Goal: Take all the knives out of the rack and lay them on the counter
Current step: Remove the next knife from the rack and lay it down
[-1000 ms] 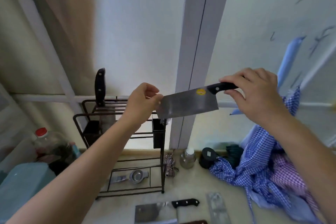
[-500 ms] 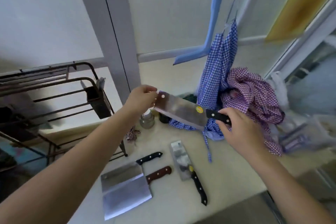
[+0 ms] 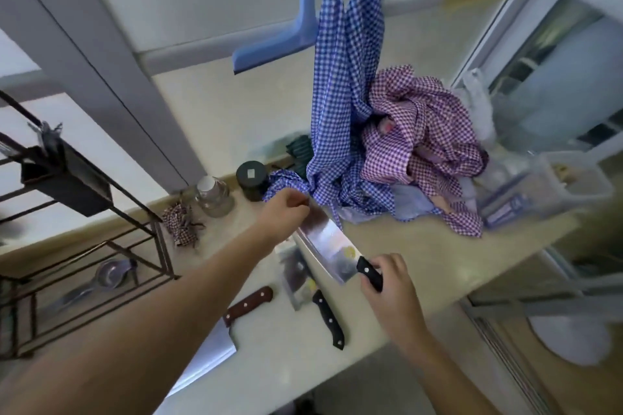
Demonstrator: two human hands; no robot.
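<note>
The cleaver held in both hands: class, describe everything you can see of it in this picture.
The cleaver has a broad rectangular blade of shiny, steel-like metal with a round yellow sticker near the handle end, and a black handle with pale rivets. The right hand grips the handle; the left hand pinches the far end of the blade. It is held low over the pale counter, angled from upper left to lower right, above a black-handled knife lying there. Whether it touches that knife cannot be told.

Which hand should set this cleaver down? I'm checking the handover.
Probably the right hand: it grips the cleaver by its black handle, while the left hand only pinches the blade's far end.
</note>
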